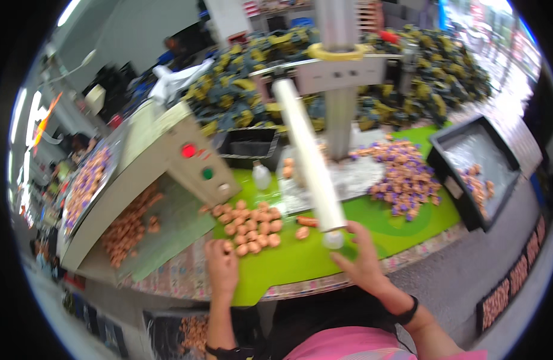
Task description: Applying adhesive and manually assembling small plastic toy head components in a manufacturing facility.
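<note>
My left hand is at the left edge of a loose cluster of small round peach-coloured pieces on the green mat. Its fingers are curled, with one such piece at the fingertips. A long white tube-shaped lever slopes down from a metal press and ends in a clear round knob. Beside that knob is my right hand, thumb and fingers apart, holding nothing. One single peach piece and a short orange-brown stick lie left of the lever's end.
A pile of peach-and-purple pieces lies at right, beside a black tray. At left stands a beige machine with red and green buttons. A small clear bottle and a black bin stand behind the cluster. Grey-and-yellow gloves are heaped behind.
</note>
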